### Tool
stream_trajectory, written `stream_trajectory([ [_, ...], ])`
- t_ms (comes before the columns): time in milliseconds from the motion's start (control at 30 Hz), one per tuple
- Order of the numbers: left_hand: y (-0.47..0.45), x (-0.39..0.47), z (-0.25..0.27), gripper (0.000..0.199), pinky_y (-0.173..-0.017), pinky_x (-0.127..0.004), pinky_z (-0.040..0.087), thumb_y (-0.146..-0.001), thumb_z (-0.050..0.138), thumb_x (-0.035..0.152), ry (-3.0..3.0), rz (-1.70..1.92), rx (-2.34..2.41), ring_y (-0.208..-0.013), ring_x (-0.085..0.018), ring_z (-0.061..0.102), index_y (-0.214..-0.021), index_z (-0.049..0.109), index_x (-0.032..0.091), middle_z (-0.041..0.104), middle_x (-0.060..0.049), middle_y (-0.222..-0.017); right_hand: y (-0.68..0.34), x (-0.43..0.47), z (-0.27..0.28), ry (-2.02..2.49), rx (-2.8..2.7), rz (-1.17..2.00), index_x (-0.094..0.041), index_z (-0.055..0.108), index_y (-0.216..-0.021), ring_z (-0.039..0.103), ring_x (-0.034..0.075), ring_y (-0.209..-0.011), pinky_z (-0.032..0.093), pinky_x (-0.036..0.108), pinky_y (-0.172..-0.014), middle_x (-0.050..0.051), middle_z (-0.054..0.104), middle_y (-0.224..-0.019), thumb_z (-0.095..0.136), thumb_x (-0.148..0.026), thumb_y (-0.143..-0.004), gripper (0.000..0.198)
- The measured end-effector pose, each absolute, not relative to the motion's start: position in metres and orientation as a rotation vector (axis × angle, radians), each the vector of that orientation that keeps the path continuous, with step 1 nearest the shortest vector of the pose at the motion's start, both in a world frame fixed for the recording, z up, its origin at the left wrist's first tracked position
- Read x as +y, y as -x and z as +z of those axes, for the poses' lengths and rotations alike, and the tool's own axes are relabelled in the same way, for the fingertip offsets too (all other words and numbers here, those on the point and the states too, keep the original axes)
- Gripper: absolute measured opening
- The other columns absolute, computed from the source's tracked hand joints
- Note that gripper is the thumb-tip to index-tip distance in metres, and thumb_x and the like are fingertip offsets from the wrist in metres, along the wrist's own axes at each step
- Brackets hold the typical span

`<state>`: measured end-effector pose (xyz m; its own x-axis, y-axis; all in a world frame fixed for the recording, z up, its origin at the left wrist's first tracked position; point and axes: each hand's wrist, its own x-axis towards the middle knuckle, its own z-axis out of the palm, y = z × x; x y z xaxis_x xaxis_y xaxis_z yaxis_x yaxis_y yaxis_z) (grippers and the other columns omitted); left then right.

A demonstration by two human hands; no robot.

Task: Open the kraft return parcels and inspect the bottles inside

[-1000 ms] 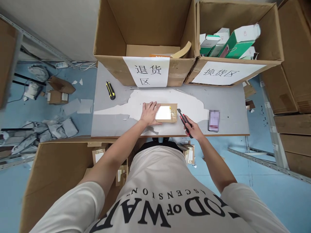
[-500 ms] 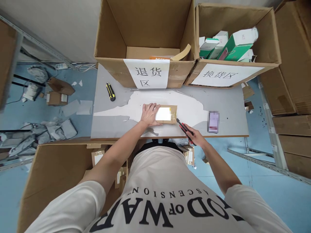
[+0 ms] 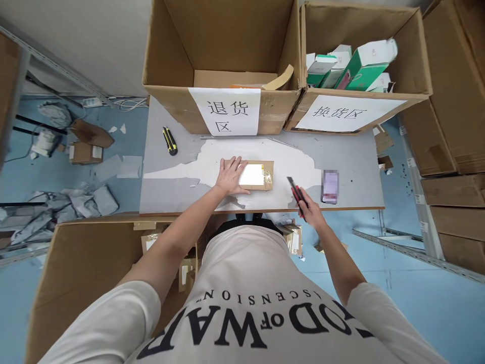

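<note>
One parcel (image 3: pixel 254 175), two cutters — yellow-black cutter (image 3: pixel 170 141) loose, red-black cutter (image 3: pixel 296 194) in use — one phone (image 3: pixel 330 186). Parcel's on the table (image 3: pixel 162 196) between the person's hands: left hand (image 3: pixel 229 176) spread over its left end, right hand (image 3: pixel 312 211) gripping the red-black cutter, apart from it.

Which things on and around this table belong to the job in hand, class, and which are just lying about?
In the job, judging by the hands:
- small box, under the left hand
- red-and-black knife, in the right hand

Apparently just lying about:
- yellow-and-black knife
- phone
- grey bags, left of the table
</note>
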<state>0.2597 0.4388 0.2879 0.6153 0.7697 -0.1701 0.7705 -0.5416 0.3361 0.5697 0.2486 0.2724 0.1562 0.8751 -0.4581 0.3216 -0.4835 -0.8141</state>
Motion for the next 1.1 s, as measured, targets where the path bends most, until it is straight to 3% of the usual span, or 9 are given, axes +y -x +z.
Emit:
stream_trajectory([
  [100, -0.260, 0.435, 0.292, 0.123, -0.113, -0.064, -0.008, -0.056, 0.073, 0.071, -2.501, -0.005, 1.233, -0.146, -0.046, 0.011, -0.152, 0.023, 0.013, 0.022, -0.022, -0.158, -0.570, 0.262, 0.249, 2.181, -1.206, 0.950, -0.025, 0.027, -0.152, 0.060, 0.021, -0.078, 0.051, 0.037, -0.078, 0.009, 0.065, -0.100, 0.043, -0.044, -0.091, 0.066],
  [200, -0.258, 0.414, 0.295, 0.108, -0.113, -0.063, -0.007, -0.070, 0.064, 0.068, -2.537, -0.015, 1.277, -0.148, -0.043, 0.006, -0.152, 0.023, 0.013, 0.017, -0.022, -0.159, -0.560, 0.280, 0.221, 2.443, -1.338, 0.773, -0.020, 0.035, -0.149, 0.054, 0.031, -0.107, 0.042, 0.050, -0.095, 0.018, 0.055, -0.119, 0.037, -0.031, -0.092, 0.058],
  [333, -0.254, 0.366, 0.290, 0.085, -0.116, -0.061, 0.001, -0.084, 0.055, 0.054, -2.535, -0.020, 1.300, -0.149, -0.037, 0.009, -0.152, 0.025, 0.014, 0.016, -0.021, -0.159, -0.545, 0.284, 0.188, 2.530, -1.379, 0.666, -0.020, 0.037, -0.148, 0.043, 0.035, -0.119, 0.034, 0.058, -0.098, 0.021, 0.046, -0.127, 0.038, -0.022, -0.088, 0.060],
  [533, -0.254, 0.334, 0.277, 0.086, -0.117, -0.057, 0.006, -0.083, 0.054, 0.054, -2.428, 0.000, 1.388, -0.148, -0.036, 0.015, -0.152, 0.025, 0.013, 0.019, -0.019, -0.159, -0.539, 0.304, 0.207, 2.390, -1.484, 0.486, -0.014, 0.030, -0.149, 0.030, 0.038, -0.133, 0.026, 0.061, -0.105, 0.024, 0.034, -0.142, 0.041, -0.033, -0.091, 0.062],
  [633, -0.255, 0.338, 0.275, 0.090, -0.118, -0.056, 0.005, -0.079, 0.057, 0.056, -2.397, 0.014, 1.404, -0.148, -0.036, 0.015, -0.152, 0.025, 0.013, 0.020, -0.018, -0.159, -0.525, 0.354, 0.249, 2.013, -1.739, 0.408, -0.015, 0.023, -0.152, 0.032, 0.033, -0.134, 0.028, 0.054, -0.109, 0.022, 0.035, -0.144, 0.037, -0.043, -0.094, 0.066],
  [767, -0.254, 0.339, 0.274, 0.096, -0.119, -0.054, 0.004, -0.075, 0.061, 0.058, -2.392, 0.006, 1.384, -0.148, -0.036, 0.016, -0.152, 0.026, 0.014, 0.022, -0.016, -0.159, -0.490, 0.415, 0.288, 1.571, -2.394, 0.520, -0.017, 0.035, -0.148, 0.037, 0.033, -0.132, 0.028, 0.048, -0.110, 0.018, 0.042, -0.145, 0.046, -0.048, -0.092, 0.065],
  [900, -0.254, 0.339, 0.272, 0.100, -0.119, -0.053, 0.003, -0.071, 0.064, 0.059, -2.398, -0.010, 1.392, -0.148, -0.036, 0.016, -0.152, 0.025, 0.015, 0.023, -0.016, -0.159, -0.466, 0.430, 0.293, 1.575, -2.707, 0.479, -0.016, 0.035, -0.148, 0.047, 0.035, -0.122, 0.034, 0.047, -0.103, 0.020, 0.048, -0.140, 0.052, -0.041, -0.090, 0.065],
  [1000, -0.254, 0.338, 0.271, 0.103, -0.119, -0.053, 0.003, -0.071, 0.064, 0.060, -2.403, -0.026, 1.397, -0.148, -0.036, 0.015, -0.153, 0.022, 0.014, 0.020, -0.016, -0.160, -0.461, 0.430, 0.294, 1.629, -2.805, 0.384, -0.011, 0.034, -0.148, 0.050, 0.033, -0.118, 0.034, 0.045, -0.101, 0.022, 0.049, -0.138, 0.039, -0.026, -0.096, 0.054],
  [1100, -0.253, 0.336, 0.270, 0.105, -0.119, -0.054, 0.003, -0.072, 0.063, 0.062, -2.420, -0.062, 1.384, -0.148, -0.036, 0.012, -0.154, 0.018, 0.014, 0.017, -0.016, -0.161, -0.463, 0.444, 0.306, 1.727, -2.843, 0.477, -0.011, 0.045, -0.138, 0.058, 0.029, -0.106, 0.040, 0.037, -0.089, 0.021, 0.061, -0.124, 0.030, -0.022, -0.098, 0.044],
])
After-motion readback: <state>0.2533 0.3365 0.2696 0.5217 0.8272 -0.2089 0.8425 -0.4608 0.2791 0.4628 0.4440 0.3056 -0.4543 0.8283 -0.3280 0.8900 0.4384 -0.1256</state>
